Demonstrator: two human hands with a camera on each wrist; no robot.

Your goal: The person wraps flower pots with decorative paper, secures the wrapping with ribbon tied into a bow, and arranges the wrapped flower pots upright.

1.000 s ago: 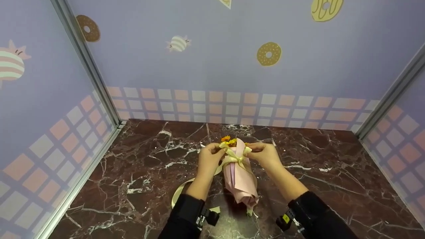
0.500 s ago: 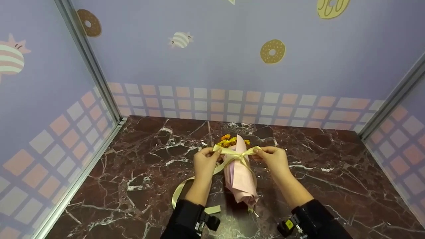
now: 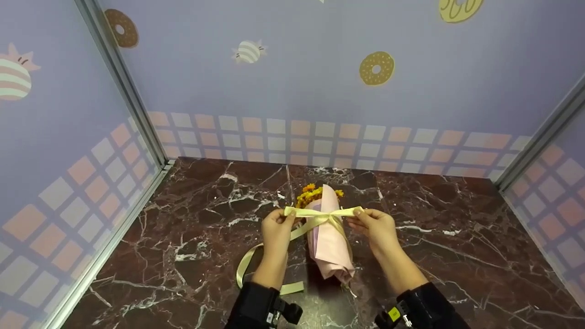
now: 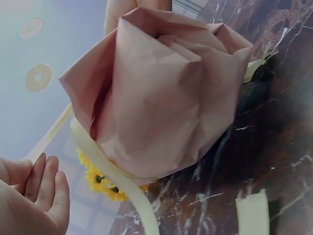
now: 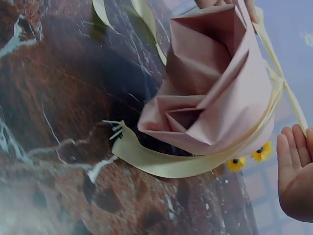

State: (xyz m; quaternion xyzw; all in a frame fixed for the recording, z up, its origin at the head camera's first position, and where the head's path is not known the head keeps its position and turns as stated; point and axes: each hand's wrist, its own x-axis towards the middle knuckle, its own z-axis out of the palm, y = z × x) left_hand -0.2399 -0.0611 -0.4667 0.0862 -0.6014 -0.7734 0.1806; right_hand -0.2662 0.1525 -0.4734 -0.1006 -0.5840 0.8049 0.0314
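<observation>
A bouquet wrapped in pink paper [image 3: 333,249] lies on the table, its yellow and orange flowers [image 3: 310,194] at the far end. Pale yellow ribbon [image 3: 315,222] goes round it and is knotted in front, with a bow loop out to each side. My left hand [image 3: 277,235] pinches the left loop's end between thumb and fingers. The right loop's end is pinched by my right hand [image 3: 381,230]. Both loops are drawn out nearly straight. In the right wrist view, a loose ribbon tail [image 5: 171,165] with a frayed end hangs beside the folded paper base [image 5: 195,122].
The dark red marbled table [image 3: 205,274] is bounded by a patterned back wall [image 3: 292,91] and side walls. A long ribbon tail [image 3: 244,265] curls on the tabletop by my left forearm. Small white specks are scattered over the surface.
My hands have moved apart, drawing the bow's loops out sideways from a smaller bow into a nearly straight line. More of the flowers shows now. The bouquet has stayed nearly in place.
</observation>
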